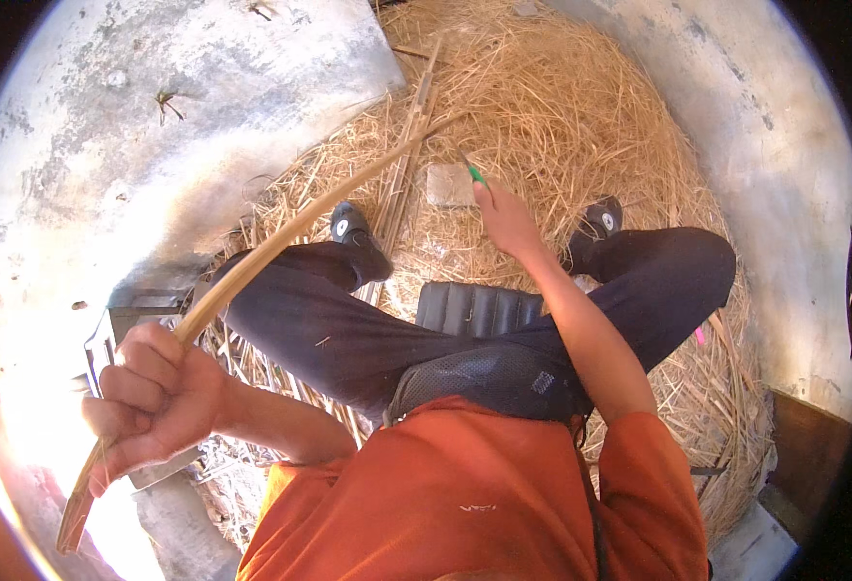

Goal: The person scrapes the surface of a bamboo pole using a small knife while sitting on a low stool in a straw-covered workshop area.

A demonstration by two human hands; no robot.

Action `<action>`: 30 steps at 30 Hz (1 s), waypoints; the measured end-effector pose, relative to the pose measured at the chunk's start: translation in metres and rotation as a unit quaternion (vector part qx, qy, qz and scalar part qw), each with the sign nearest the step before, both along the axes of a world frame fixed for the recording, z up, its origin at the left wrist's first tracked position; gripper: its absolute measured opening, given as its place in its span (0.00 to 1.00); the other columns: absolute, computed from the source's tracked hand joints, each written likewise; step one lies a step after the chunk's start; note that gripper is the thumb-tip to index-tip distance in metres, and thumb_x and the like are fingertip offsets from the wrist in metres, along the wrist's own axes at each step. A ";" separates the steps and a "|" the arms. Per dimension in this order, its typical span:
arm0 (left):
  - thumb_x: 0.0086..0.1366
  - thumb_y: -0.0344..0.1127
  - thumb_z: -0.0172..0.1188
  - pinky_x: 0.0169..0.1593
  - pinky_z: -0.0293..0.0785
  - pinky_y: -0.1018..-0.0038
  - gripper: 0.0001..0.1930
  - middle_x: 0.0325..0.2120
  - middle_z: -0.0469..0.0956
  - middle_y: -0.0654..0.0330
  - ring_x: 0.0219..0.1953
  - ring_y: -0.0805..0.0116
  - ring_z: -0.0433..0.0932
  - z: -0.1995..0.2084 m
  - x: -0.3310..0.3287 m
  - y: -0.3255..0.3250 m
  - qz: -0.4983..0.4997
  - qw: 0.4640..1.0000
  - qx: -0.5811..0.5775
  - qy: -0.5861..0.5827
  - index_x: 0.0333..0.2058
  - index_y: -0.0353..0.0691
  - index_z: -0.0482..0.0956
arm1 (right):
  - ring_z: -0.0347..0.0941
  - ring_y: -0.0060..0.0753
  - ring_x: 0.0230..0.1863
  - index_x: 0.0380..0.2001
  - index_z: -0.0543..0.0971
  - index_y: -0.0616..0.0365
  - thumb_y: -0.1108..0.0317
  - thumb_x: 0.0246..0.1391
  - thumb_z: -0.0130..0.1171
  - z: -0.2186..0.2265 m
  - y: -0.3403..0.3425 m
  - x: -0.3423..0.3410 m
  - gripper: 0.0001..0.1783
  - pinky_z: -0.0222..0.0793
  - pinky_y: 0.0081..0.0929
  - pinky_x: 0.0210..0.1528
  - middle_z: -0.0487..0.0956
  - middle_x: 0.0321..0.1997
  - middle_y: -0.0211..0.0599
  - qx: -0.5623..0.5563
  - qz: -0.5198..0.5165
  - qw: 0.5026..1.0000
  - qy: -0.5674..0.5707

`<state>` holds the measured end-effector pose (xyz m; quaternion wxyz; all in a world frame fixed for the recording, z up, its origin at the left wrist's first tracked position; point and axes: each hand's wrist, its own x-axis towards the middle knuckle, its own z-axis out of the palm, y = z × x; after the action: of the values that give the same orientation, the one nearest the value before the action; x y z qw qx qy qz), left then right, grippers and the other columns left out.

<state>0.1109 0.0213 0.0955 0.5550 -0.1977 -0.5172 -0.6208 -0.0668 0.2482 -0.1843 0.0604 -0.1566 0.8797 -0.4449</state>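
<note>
A long, pale yellow bamboo strip [290, 232] slants from the lower left up to the far middle. My left hand [155, 397] is closed round its thick near part, and a short split end sticks out below the fist. The far end narrows and lies over the shavings. My right hand [508, 218] is closed on a small knife [475, 172] with a green handle; its thin blade points up and left, a little apart from the strip's far part. Below the blade, a flat stone block [448, 184] rests among the shavings.
Straw-coloured shavings [552, 107] cover the floor between pale, stained walls [765, 126]. More long strips [409, 160] lie near my left shoe [350, 225]. A black padded cushion [479, 308] sits between my legs. A grey slab [252, 87] stands at the far left.
</note>
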 end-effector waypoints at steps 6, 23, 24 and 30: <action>0.61 0.67 0.44 0.17 0.40 0.82 0.30 0.07 0.48 0.73 0.09 0.83 0.43 -0.001 0.003 0.012 -0.020 0.999 -0.025 0.007 0.14 0.50 0.52 | 0.74 0.59 0.26 0.40 0.70 0.62 0.51 0.63 0.37 0.058 -0.026 -0.012 0.23 0.68 0.50 0.30 0.75 0.20 0.54 0.079 0.061 0.995 -0.017; 0.61 0.67 0.45 0.16 0.40 0.82 0.30 0.06 0.47 0.73 0.09 0.83 0.43 -0.006 -0.007 0.014 -0.040 0.999 -0.026 0.005 0.13 0.51 0.52 | 0.76 0.58 0.38 0.45 0.72 0.52 0.49 0.61 0.38 -0.048 0.020 -0.029 0.22 0.71 0.50 0.40 0.78 0.36 0.56 0.240 -0.007 0.970 0.035; 0.61 0.67 0.45 0.16 0.40 0.82 0.30 0.06 0.47 0.73 0.09 0.83 0.43 -0.004 -0.008 0.004 -0.037 0.999 -0.014 0.002 0.13 0.51 0.52 | 0.75 0.57 0.39 0.45 0.73 0.52 0.50 0.61 0.39 -0.062 0.066 -0.031 0.21 0.70 0.50 0.42 0.77 0.39 0.56 0.302 -0.014 0.952 -0.042; 0.61 0.66 0.45 0.16 0.40 0.82 0.30 0.06 0.47 0.74 0.08 0.84 0.43 -0.005 -0.005 -0.010 -0.041 0.999 -0.010 0.005 0.13 0.51 0.52 | 0.71 0.60 0.44 0.42 0.75 0.60 0.48 0.62 0.37 -0.007 0.035 -0.037 0.27 0.65 0.44 0.48 0.77 0.39 0.53 0.091 -0.116 0.988 -0.041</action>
<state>0.1064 0.0113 0.0905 0.5299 -0.2272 -0.5118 -0.6369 -0.1040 0.2835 -0.1917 0.0581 -0.0292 0.9256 -0.3729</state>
